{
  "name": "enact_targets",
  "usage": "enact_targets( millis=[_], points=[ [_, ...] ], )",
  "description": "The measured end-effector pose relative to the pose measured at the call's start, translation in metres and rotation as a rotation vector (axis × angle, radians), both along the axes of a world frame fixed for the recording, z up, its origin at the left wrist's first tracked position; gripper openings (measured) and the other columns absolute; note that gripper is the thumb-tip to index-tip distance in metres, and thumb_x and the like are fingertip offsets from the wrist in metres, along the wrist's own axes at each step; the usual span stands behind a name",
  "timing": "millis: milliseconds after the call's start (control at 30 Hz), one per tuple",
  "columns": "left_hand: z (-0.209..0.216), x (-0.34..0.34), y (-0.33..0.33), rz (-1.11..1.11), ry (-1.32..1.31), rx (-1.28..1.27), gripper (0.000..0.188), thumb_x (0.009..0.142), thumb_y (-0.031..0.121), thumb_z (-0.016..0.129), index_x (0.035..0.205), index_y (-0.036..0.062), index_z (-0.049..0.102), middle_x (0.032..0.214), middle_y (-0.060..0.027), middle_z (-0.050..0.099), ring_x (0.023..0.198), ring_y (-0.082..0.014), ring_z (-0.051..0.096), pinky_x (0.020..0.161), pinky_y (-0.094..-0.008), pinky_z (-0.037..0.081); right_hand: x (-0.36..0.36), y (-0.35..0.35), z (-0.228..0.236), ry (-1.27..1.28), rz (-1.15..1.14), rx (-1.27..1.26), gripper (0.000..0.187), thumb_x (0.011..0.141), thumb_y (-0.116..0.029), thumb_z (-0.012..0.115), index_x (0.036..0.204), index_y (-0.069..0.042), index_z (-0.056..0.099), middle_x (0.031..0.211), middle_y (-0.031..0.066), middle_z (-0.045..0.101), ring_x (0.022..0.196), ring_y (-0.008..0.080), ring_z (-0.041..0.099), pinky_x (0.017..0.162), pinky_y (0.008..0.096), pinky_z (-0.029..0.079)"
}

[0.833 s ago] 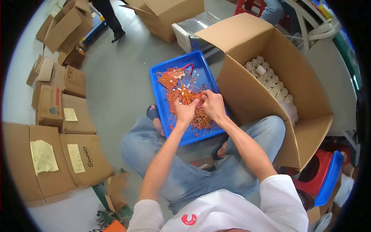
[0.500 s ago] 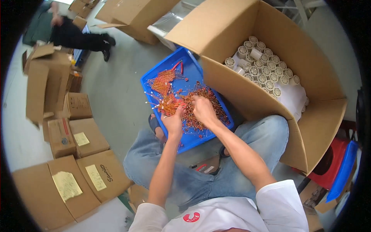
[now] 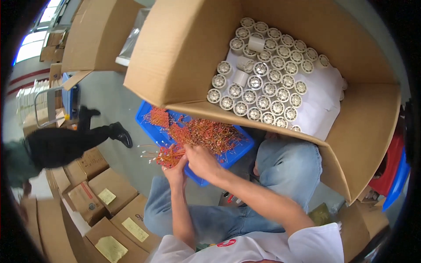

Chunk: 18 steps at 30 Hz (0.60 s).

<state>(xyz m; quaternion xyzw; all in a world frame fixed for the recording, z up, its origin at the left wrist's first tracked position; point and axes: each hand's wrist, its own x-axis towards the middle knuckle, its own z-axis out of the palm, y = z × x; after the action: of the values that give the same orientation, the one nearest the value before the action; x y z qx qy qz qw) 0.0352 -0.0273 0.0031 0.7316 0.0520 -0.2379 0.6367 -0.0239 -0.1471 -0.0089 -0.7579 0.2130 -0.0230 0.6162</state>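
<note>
My left hand (image 3: 176, 172) is closed around a bundle of orange-red wires (image 3: 169, 155) whose pale tips fan out to the left. Pressed against the right side of that bundle are the closed fingers of my right hand (image 3: 201, 161); what they pinch is too small and hidden to name. Both hands are above the near edge of a blue plastic tray (image 3: 144, 124). A tangled heap of similar wires (image 3: 219, 135) fills much of the tray, and a flatter orange-red cluster (image 3: 157, 117) lies at its far left.
Beside the tray, a large open carton (image 3: 169, 52) holds rows of white cylindrical parts (image 3: 263, 103) on white paper. Closed cartons (image 3: 115, 186) line the floor at left. Another person in black trousers (image 3: 66, 147) is at far left. A red-and-blue object (image 3: 391, 166) is at right.
My right hand has come from the wire heap to the bundle in my left hand. The view has shifted, showing more of the carton's inside. The other person appears nearer, lower at left.
</note>
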Motion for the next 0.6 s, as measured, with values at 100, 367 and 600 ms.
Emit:
enact_targets(
  millis=[100,367,600],
  points=[
    [0.0,0.0,-0.003,-0.033,-0.017,0.058,0.064,0.075,-0.014,0.071,0.134,-0.0062,0.046,0.111,-0.0166,0.066,0.098,-0.0237,0.066,0.089,-0.0351,0.054,-0.002,-0.011,0.01,0.119,0.052,0.015,0.019,0.08,-0.003,0.056,0.094,0.01,0.059,0.079,0.0298,0.066,0.077,0.0411,0.069,0.067,0.048,0.057],
    [-0.012,-0.015,-0.009,-0.059,-0.186,0.284,0.055,0.074,-0.013,0.072,0.125,-0.0071,0.054,0.11,-0.0127,0.066,0.096,-0.0198,0.065,0.088,-0.0331,0.053,-0.005,0.003,-0.007,0.181,-0.045,-0.227,0.016,0.081,-0.008,0.055,0.09,0.005,0.059,0.073,0.0246,0.066,0.066,0.0392,0.069,0.058,0.0457,0.057],
    [-0.005,-0.012,-0.014,0.16,-0.008,0.061,0.053,0.082,-0.009,0.069,0.131,-0.0072,0.049,0.109,-0.0118,0.065,0.094,-0.0185,0.065,0.086,-0.0331,0.054,-0.008,-0.013,0.003,0.282,0.087,-0.234,0.021,0.085,-0.01,0.054,0.099,0.004,0.06,0.087,0.0239,0.067,0.076,0.0338,0.071,0.061,0.0432,0.059]
  ],
)
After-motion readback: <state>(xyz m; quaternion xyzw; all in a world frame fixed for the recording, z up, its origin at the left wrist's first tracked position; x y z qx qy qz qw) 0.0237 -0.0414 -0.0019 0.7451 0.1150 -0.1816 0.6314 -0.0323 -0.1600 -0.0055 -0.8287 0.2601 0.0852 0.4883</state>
